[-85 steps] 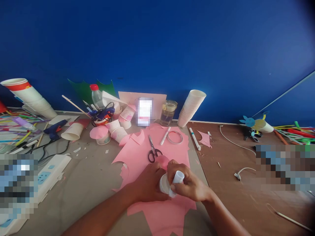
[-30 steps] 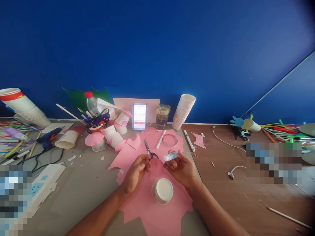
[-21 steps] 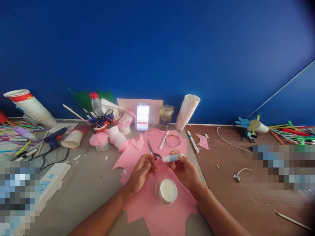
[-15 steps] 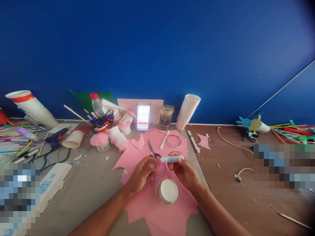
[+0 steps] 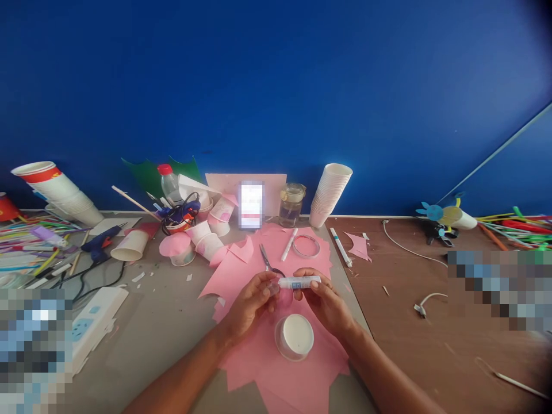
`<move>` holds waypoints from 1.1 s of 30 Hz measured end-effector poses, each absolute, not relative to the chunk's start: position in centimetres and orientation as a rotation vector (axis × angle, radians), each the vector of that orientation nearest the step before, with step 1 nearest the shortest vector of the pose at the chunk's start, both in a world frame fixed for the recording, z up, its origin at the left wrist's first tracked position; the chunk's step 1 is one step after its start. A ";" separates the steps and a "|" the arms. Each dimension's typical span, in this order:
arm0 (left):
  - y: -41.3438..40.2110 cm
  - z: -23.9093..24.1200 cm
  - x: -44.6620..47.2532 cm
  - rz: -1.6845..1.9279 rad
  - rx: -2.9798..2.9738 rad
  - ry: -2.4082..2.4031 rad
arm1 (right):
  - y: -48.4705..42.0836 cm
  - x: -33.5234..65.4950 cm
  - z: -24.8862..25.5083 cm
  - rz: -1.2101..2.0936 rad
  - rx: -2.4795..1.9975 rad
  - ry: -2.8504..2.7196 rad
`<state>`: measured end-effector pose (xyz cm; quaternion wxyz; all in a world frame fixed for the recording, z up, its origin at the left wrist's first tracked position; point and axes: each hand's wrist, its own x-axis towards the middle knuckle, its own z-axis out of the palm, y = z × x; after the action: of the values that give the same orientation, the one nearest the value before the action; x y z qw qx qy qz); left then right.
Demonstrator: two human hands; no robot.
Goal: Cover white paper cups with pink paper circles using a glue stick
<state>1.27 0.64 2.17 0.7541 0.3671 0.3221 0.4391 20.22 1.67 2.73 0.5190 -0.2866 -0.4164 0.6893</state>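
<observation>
My right hand [image 5: 325,302] holds a small white glue tube [image 5: 299,282] sideways above the pink paper [image 5: 276,351]. Pinched at the tube's left tip, my left hand [image 5: 252,299] grips a small clear cap [image 5: 272,287]. Just below both hands an upturned white paper cup [image 5: 295,337] stands on the pink paper. Black-handled scissors [image 5: 268,261] lie just beyond my fingers.
A tall stack of white cups [image 5: 330,194], a glass jar [image 5: 291,204], a tape ring [image 5: 306,246], two pens [image 5: 340,247], loose decorated cups [image 5: 202,236] and a glue gun [image 5: 101,237] crowd the back. A power strip [image 5: 92,322] lies left, cables [image 5: 425,302] right.
The cup was put down on the pink paper. My hands then came together, and the tube's tip now meets my left fingers.
</observation>
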 end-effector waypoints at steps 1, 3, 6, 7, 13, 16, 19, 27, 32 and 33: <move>0.6 2.2 1.2 0.953 0.814 0.696 | 1.7 20.2 2.7 1.655 -0.688 -1.000; 0.6 2.2 1.2 0.944 0.837 0.685 | 1.7 20.1 2.7 1.656 -0.686 -0.998; 0.6 2.0 1.1 0.934 0.864 0.681 | 1.6 20.1 2.6 1.655 -0.687 -1.000; 0.6 2.0 1.1 0.934 0.873 0.680 | 1.6 20.1 2.6 1.657 -0.688 -1.001; 0.6 1.8 1.0 0.930 0.892 0.685 | 1.6 20.1 2.8 1.665 -0.692 -1.005; 0.6 1.8 0.9 0.929 0.906 0.675 | 1.6 20.1 2.8 1.677 -0.665 -1.017; 0.6 1.9 0.9 0.925 0.933 0.688 | 1.6 20.1 2.7 1.690 -0.661 -1.031; 0.5 2.0 0.9 0.914 0.982 0.702 | 1.6 20.1 3.0 1.676 -0.719 -1.021; 0.5 1.9 1.0 0.909 0.995 0.722 | 1.6 20.2 3.0 1.657 -0.773 -1.053; 0.5 1.9 1.0 0.912 0.996 0.729 | 1.6 20.2 3.0 1.655 -0.777 -1.056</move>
<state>0.97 0.53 1.89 0.7200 0.4504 0.3296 0.4124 20.19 1.56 2.98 0.4927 -0.3201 -0.4353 0.6821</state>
